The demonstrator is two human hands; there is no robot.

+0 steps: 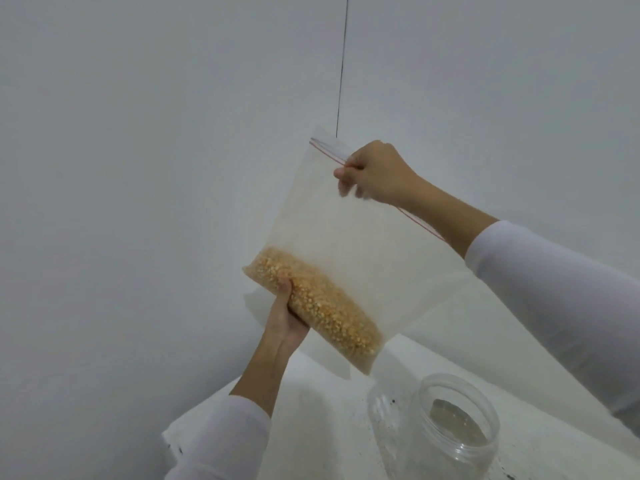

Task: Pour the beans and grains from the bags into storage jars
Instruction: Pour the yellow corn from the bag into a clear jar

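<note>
1. Nothing looks poured yet: the jar (453, 427) stands open and empty on the tabletop (311, 410) at 5 o'clock, and all the yellow grains (322, 306) sit in the bottom of the bag (332, 230).
2. The bag is held in mid-air above the jar, at 11 o'clock from it.
3. The left hand (284, 320) grips the grain-filled bottom; the right hand (374, 173) pinches the red-lined zip edge.
4. Opening, tipping and pouring remain.
5. No readable labels or writing.
</note>
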